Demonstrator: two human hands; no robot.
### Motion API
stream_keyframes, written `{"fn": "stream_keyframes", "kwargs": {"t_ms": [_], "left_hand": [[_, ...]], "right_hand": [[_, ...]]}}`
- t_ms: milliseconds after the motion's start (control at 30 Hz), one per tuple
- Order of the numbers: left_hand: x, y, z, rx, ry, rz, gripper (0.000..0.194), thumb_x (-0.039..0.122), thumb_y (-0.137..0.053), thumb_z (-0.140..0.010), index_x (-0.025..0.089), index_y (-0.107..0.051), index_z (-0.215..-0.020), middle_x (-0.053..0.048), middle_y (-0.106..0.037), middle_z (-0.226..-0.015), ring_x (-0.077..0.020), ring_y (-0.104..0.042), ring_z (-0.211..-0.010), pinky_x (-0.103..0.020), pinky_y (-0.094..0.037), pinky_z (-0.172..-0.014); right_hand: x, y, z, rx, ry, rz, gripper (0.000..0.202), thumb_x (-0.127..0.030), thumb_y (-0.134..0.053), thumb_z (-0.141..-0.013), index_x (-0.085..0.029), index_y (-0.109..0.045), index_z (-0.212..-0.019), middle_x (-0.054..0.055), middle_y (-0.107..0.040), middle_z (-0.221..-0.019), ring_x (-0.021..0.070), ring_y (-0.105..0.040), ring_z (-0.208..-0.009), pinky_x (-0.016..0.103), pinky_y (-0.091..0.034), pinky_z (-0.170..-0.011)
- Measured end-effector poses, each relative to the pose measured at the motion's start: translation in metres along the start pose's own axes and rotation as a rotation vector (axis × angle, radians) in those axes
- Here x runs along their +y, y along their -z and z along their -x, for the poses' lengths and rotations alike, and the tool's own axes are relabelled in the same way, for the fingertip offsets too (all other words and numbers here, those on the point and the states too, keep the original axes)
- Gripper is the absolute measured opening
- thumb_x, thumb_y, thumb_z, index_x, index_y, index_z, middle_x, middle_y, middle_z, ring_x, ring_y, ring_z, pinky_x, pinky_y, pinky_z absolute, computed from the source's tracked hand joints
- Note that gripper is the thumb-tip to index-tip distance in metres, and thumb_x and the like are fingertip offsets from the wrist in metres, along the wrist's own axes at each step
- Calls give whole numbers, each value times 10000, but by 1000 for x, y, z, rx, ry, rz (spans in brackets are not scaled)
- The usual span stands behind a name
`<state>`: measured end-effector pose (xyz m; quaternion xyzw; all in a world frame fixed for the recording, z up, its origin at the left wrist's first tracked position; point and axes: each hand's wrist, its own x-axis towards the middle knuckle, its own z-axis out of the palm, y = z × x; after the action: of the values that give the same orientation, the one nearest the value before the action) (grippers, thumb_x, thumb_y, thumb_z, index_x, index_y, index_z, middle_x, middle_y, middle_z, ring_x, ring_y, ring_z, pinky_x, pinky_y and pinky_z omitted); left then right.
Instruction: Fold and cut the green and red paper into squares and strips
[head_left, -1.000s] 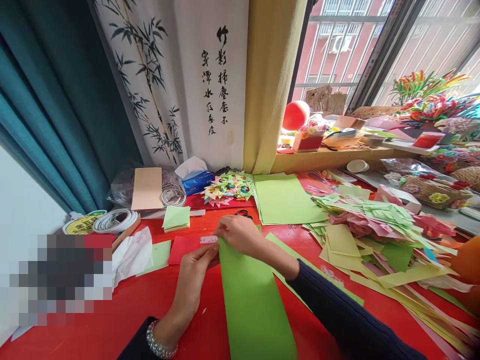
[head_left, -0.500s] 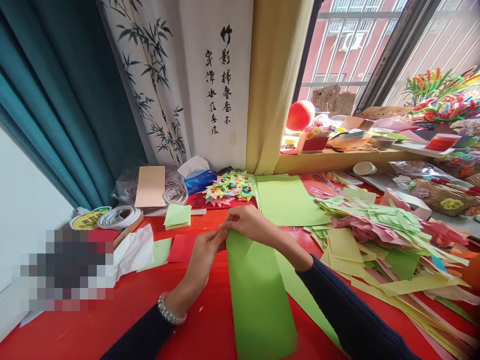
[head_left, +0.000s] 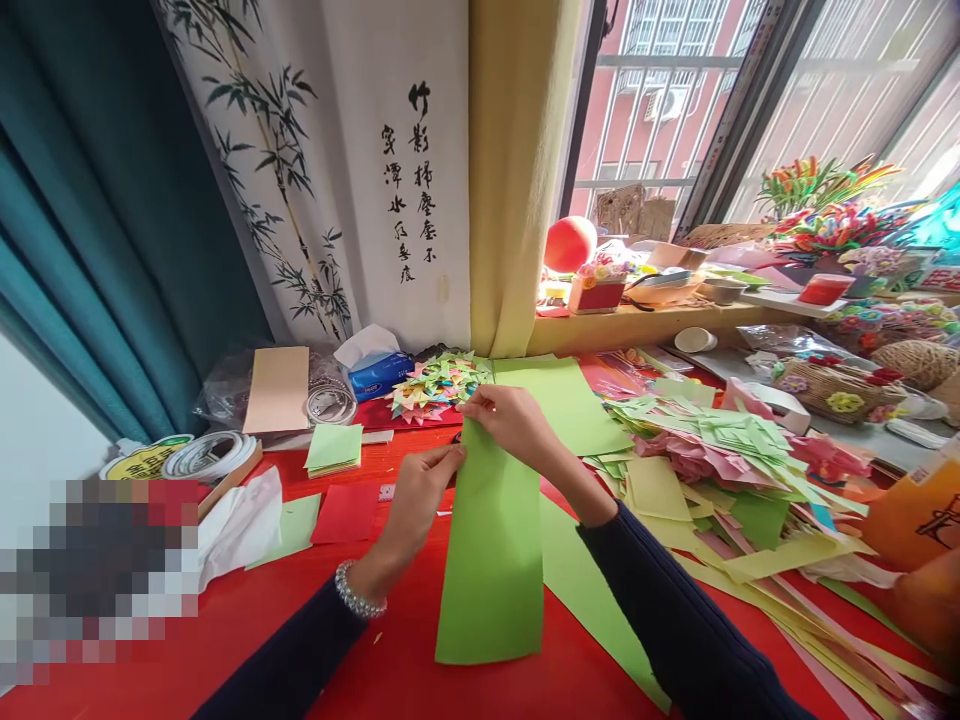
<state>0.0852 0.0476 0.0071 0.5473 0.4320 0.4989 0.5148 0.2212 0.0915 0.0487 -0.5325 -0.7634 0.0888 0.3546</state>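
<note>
A long sheet of bright green paper (head_left: 491,560) hangs upright in front of me over the red table. My right hand (head_left: 514,418) pinches its top edge, fingers closed. Lower on its left edge, my left hand (head_left: 420,495) grips it between thumb and fingers. Behind the sheet's right side, another light green strip of paper (head_left: 592,590) lies on the table under my right forearm. A red square of paper (head_left: 346,513) lies left of my left hand, with a stack of pale green squares (head_left: 334,447) farther back.
Folded paper pieces (head_left: 439,385) are heaped at the back beside a blue tissue pack (head_left: 382,375). A large green sheet (head_left: 555,400) lies behind my right hand. Cut strips and scraps (head_left: 720,430) pile up on the right. Tape rolls (head_left: 210,455) stand at the left.
My left hand has slid apart from my right hand, down the paper's left edge. The sheet's lower end has risen and swung left. The whole view has shifted right.
</note>
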Motion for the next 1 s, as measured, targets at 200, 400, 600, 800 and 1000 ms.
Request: {"fn": "stream_keyframes", "kwargs": {"t_ms": [200, 400, 600, 800, 1000], "left_hand": [[2, 2, 22, -68, 59, -76, 298, 406, -536, -726, 158, -695, -686, -27, -656, -638, -196, -589, -646, -282, -463, -614], [-3, 16, 51, -121, 110, -119, 286, 376, -508, -783, 208, -719, -881, -24, -707, -853, -228, -617, -800, -297, -476, -716], [-19, 54, 76, -194, 133, -457, 217, 351, -558, -754, 272, -725, -866, -14, -712, -897, -246, -637, -871, -296, -474, -783], [18, 63, 26, 38, -76, -692, 305, 385, -607, -696, 276, -689, -968, -6, -670, -1040, -268, -586, -991, -303, -415, -868], [69, 5, -27, -126, -314, -565, 323, 408, -540, -755, 212, -681, -971, -13, -676, -989, -222, -591, -906, -254, -431, -750]], "right_hand": [[13, 11, -4, 82, -18, 22, 252, -367, -495, -818, -190, -588, -666, 7, -603, -640, 123, -469, -561, 226, -264, -507], [26, 19, -7, 133, -44, 10, 274, -386, -475, -815, -185, -583, -663, 10, -580, -607, 123, -447, -536, 224, -264, -496], [57, 40, -12, 375, -129, -37, 303, -415, -497, -790, -159, -586, -654, 9, -553, -589, 111, -417, -535, 222, -282, -505], [40, 47, -9, 314, -125, -255, 325, -439, -549, -733, -143, -578, -601, -19, -481, -524, 93, -376, -508, 216, -272, -468], [-7, 37, 5, 269, 25, -415, 201, -348, -547, -762, -172, -592, -678, -5, -623, -685, 119, -535, -656, 204, -378, -595]]}}
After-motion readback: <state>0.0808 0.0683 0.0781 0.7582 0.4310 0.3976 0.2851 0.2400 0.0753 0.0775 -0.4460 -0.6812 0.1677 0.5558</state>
